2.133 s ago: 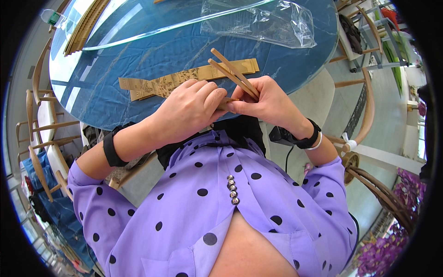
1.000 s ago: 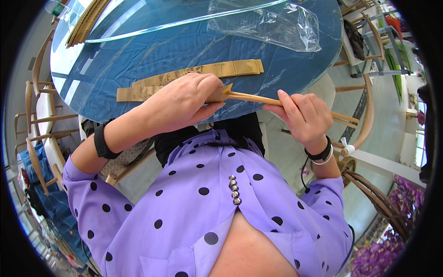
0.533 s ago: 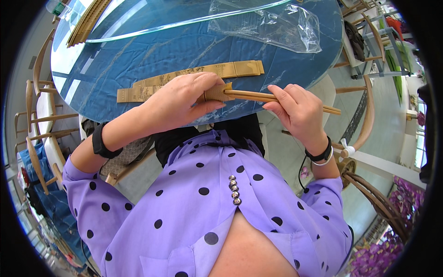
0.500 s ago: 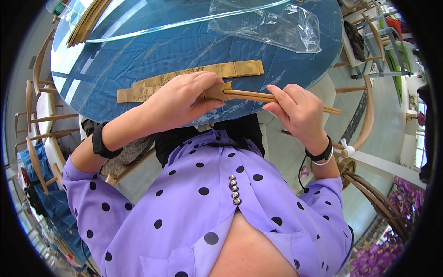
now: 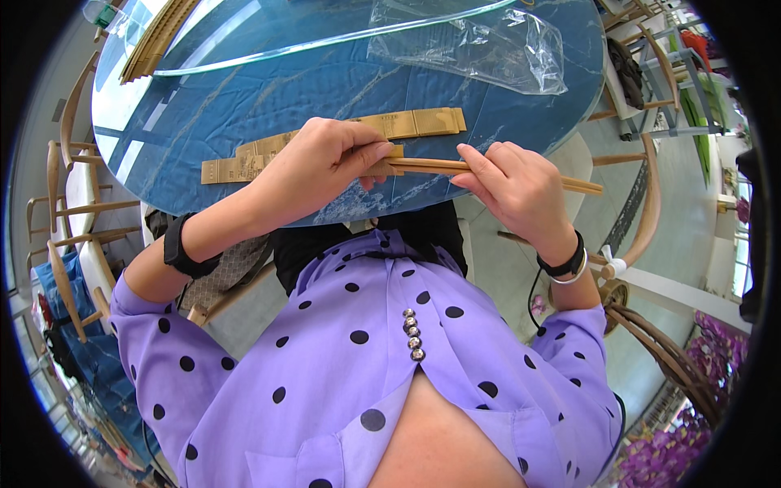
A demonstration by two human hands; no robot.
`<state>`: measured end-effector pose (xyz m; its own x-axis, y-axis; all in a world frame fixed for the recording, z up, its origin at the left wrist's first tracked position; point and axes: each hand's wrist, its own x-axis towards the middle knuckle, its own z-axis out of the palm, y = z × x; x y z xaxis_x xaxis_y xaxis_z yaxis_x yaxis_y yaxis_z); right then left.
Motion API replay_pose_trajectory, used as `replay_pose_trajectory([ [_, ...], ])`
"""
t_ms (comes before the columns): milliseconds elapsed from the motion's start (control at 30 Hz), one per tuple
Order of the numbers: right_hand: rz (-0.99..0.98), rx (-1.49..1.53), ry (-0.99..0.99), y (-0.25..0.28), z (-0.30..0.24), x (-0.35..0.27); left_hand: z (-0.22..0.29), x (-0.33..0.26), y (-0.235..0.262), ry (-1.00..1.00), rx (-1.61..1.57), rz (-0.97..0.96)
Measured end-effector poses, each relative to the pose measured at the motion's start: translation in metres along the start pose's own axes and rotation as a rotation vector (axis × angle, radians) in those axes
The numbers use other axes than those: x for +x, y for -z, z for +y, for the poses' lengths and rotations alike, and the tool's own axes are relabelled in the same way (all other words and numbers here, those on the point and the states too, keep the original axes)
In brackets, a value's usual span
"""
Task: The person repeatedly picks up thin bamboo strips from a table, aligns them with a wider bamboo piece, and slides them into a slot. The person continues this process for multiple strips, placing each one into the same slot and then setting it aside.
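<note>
Between thumb and fingers, my left hand (image 5: 321,159) pinches the mouth of a gold-brown paper chopstick sleeve (image 5: 397,153). The printed end of a sleeve (image 5: 230,170) shows left of this hand, apparently the same one; my hand hides the middle. A pair of wooden chopsticks (image 5: 582,186) lies in the grip of my right hand (image 5: 521,187), with the left tips inside the sleeve's mouth and the other ends sticking out past my palm. Just beyond my left hand, more flat gold sleeves (image 5: 423,123) lie overlapped on the table, partly covered by the hand.
The round blue marbled table (image 5: 325,85) carries a raised glass disc (image 5: 325,41) at the back. A crumpled clear plastic bag (image 5: 512,53) lies at the far right, and a stack of gold-brown strips (image 5: 154,45) at the far left. Wooden chairs (image 5: 647,211) stand around.
My left hand has turned, its fingers curling under the sleeve, which now lies a little flatter and further left. My right hand has shifted slightly left along the chopsticks.
</note>
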<state>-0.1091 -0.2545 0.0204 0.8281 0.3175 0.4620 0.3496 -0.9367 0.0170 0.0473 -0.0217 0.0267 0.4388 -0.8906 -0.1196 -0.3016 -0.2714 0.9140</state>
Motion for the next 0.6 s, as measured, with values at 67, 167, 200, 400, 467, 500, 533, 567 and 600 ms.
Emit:
replay_pose_trajectory([
  [67, -0.028, 0.024, -0.005, -0.002, 0.000, 0.001, 0.003, 0.002, -0.002, -0.014, 0.013, 0.026],
  [167, -0.057, 0.090, -0.037, -0.007, 0.000, 0.002, 0.003, 0.002, -0.007, 0.000, 0.017, 0.078],
  [200, -0.067, 0.099, -0.052, -0.009, -0.001, 0.003, 0.004, 0.003, -0.007, -0.003, 0.051, 0.080],
  [400, -0.005, 0.140, -0.158, -0.014, -0.009, 0.010, 0.002, 0.005, -0.005, -0.315, 0.542, 0.342],
  [467, 0.032, 0.157, -0.222, -0.013, -0.014, 0.012, 0.003, 0.002, -0.010, -0.511, 0.668, 0.621],
  [500, 0.046, 0.155, -0.261, -0.012, -0.018, 0.013, 0.004, -0.002, -0.011, -0.554, 0.656, 0.714],
  [533, 0.065, 0.156, -0.300, -0.012, -0.020, 0.013, 0.006, -0.020, -0.013, -0.477, 0.508, 0.706],
  [567, 0.077, 0.164, -0.309, -0.012, -0.021, 0.014, 0.007, -0.037, -0.013, -0.399, 0.361, 0.694],
  [600, 0.087, 0.177, -0.313, -0.014, -0.024, 0.014, 0.000, -0.050, -0.015, -0.218, 0.086, 0.596],
])
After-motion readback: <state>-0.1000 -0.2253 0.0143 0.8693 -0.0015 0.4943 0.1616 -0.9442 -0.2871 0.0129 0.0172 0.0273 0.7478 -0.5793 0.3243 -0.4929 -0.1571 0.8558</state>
